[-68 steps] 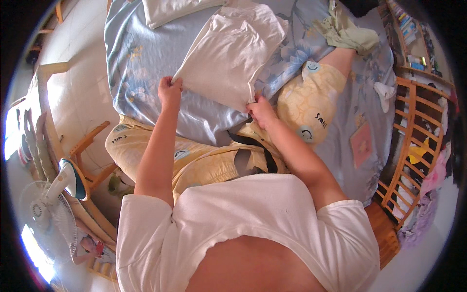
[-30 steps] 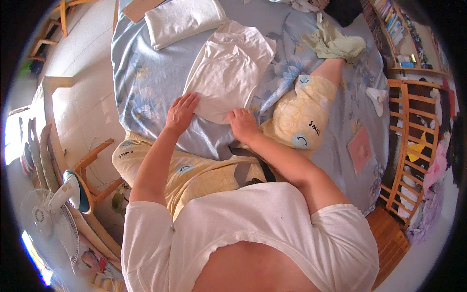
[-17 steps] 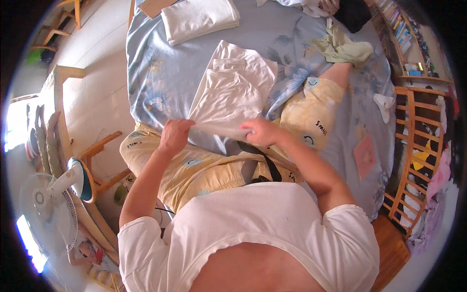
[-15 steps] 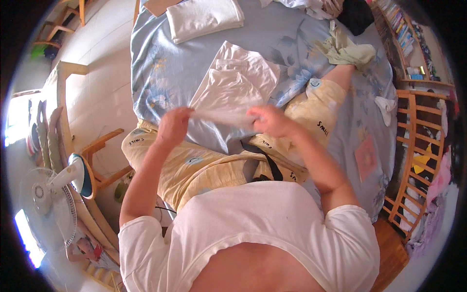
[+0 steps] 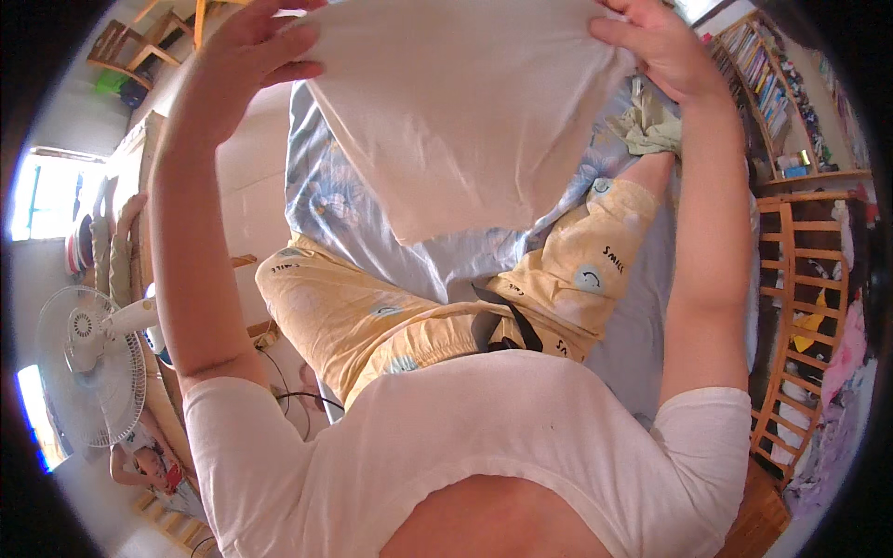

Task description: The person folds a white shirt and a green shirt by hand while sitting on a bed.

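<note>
A white garment hangs spread out in front of me, raised above the bed and reaching beyond the top of the view. My left hand grips its left side, fingers curled at the cloth edge. Opposite it, my right hand holds the right side between thumb and fingers. The cloth narrows toward its lower hem, which hangs over the bed between my legs. Whatever lies on the bed behind the garment is hidden.
I sit on a bed with a blue flowered sheet. A crumpled pale green cloth lies by my right knee. A fan stands at left, a wooden rail at right, with a bookshelf beyond it. Another person is at lower left.
Both hands have risen and moved far apart, lifting the white garment off the bed and spreading it open. It now covers the folded white cloth seen on the bed before.
</note>
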Demonstrator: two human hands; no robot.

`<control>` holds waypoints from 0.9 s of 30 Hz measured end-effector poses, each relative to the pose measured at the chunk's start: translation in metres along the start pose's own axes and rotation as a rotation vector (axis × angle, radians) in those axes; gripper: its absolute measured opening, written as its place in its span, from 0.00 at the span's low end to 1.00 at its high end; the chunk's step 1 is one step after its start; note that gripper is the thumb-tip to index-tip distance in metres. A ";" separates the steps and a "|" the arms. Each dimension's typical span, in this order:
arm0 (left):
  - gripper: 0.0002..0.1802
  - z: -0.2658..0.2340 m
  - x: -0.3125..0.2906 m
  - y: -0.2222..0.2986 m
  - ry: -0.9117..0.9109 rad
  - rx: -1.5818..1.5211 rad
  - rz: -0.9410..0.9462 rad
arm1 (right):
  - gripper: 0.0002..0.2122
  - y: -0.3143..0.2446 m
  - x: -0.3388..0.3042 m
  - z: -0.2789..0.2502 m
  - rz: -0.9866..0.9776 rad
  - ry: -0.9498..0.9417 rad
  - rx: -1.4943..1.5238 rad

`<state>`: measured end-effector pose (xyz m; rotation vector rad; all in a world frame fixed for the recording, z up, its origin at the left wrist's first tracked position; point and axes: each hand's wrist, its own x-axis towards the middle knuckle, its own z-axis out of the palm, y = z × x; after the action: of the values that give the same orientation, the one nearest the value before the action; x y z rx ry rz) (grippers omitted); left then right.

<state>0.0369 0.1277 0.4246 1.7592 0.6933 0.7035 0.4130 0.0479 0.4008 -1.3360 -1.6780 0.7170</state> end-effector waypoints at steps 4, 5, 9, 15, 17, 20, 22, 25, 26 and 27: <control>0.12 -0.005 0.036 -0.021 0.101 -0.003 0.000 | 0.18 -0.021 0.025 0.007 -0.081 0.077 -0.078; 0.12 0.003 0.035 -0.011 0.182 -0.023 0.043 | 0.18 -0.026 0.027 0.005 -0.103 0.100 -0.083; 0.14 -0.004 0.020 0.029 0.271 0.121 0.126 | 0.17 -0.055 0.030 0.004 -0.199 0.100 -0.069; 0.16 -0.025 -0.002 -0.020 0.238 0.269 0.096 | 0.17 -0.047 0.004 0.014 -0.159 -0.130 -0.078; 0.17 -0.026 -0.016 -0.008 0.286 0.285 0.100 | 0.17 -0.056 -0.006 0.008 -0.163 -0.183 -0.080; 0.19 -0.033 -0.028 0.000 0.246 0.359 0.011 | 0.17 -0.052 -0.016 0.013 -0.160 -0.251 -0.029; 0.18 -0.043 -0.033 -0.002 0.216 0.337 -0.022 | 0.17 -0.046 -0.016 0.018 -0.158 -0.283 0.027; 0.16 -0.048 -0.029 -0.008 0.238 0.306 -0.017 | 0.17 -0.030 -0.018 0.026 -0.111 -0.323 0.129; 0.16 -0.043 -0.027 -0.013 0.267 0.312 -0.004 | 0.17 -0.021 -0.018 0.032 -0.076 -0.338 0.176; 0.15 -0.037 -0.024 -0.019 0.296 0.322 0.008 | 0.17 -0.007 -0.019 0.040 -0.032 -0.351 0.231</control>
<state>-0.0085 0.1377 0.4130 1.9684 1.0481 0.9077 0.3757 0.0307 0.3832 -1.0622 -1.8157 1.1412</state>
